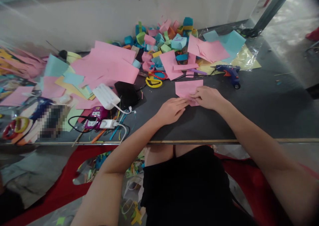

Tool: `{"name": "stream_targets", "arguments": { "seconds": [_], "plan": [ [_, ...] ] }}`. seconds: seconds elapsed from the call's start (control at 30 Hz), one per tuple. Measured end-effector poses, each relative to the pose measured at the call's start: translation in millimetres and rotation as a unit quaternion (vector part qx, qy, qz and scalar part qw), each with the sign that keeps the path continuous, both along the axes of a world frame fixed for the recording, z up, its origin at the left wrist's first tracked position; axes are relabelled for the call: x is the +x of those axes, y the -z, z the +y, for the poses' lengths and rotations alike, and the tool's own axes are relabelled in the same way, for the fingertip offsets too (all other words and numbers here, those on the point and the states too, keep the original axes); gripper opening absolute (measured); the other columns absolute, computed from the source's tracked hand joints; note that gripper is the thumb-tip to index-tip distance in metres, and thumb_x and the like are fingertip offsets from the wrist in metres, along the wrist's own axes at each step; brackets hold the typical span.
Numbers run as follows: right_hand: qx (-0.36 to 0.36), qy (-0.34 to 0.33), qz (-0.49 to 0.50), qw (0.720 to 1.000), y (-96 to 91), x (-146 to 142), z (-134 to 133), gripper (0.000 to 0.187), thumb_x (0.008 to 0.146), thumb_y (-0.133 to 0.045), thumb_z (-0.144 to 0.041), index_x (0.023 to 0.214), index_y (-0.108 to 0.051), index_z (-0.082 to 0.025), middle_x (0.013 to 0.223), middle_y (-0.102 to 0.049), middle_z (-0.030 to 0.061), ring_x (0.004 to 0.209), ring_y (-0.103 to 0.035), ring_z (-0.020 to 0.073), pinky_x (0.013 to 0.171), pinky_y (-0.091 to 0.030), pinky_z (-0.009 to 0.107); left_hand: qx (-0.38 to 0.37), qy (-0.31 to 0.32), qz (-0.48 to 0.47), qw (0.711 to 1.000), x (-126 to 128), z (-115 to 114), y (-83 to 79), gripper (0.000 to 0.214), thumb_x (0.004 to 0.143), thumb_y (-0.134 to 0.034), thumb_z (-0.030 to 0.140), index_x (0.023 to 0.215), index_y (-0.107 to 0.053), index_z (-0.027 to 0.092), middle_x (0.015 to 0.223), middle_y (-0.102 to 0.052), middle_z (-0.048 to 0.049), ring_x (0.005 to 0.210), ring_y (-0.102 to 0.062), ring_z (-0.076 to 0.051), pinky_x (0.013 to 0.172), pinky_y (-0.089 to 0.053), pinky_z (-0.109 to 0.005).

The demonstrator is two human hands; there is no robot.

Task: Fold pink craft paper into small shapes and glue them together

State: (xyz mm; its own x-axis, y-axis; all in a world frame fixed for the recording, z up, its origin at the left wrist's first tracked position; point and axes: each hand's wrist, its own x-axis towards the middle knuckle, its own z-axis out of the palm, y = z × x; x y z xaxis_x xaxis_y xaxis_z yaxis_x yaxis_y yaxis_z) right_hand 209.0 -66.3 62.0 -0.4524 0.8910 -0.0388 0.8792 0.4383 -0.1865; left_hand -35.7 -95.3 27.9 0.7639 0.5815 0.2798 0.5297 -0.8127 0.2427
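Observation:
A sheet of pink paper (185,87) lies on the dark tabletop in front of me, its near part bent or creased under my fingers. My left hand (172,110) rests at the paper's near left side, fingers stretched out with the tips touching its lower edge. From the right comes my right hand (208,97), its fingers bent and gripping the paper near the middle. The fingertips of both hands nearly meet there, and the fold beneath them is partly hidden.
Behind the sheet are red- and yellow-handled scissors (154,83), a purple pen-like stick (198,71) and a blue glue gun (230,74). Folded paper pieces (159,40) are heaped along the wall. Pink sheets (107,63), a white power strip (106,96) and cables crowd the left.

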Motion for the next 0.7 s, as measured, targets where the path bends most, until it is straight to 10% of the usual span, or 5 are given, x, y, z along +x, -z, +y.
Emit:
{"name": "stream_targets", "arguments": {
  "seconds": [0.7],
  "plan": [
    [-0.006, 0.001, 0.179, 0.984, 15.8, 9, 8, 0.046, 0.073, -0.089, -0.052, 0.114, -0.086, -0.03, 0.108, -0.084, 0.0047, 0.096, -0.076, 0.0288, 0.089, -0.056, 0.042, -0.015, 0.02, 0.069, 0.997, -4, 7, -2.9, 0.048, 0.11, -0.039, 0.029, 0.151, -0.057, 0.009, 0.156, -0.058, -0.0158, 0.148, -0.056, -0.024, 0.121, -0.048, -0.043]
  ]
}}
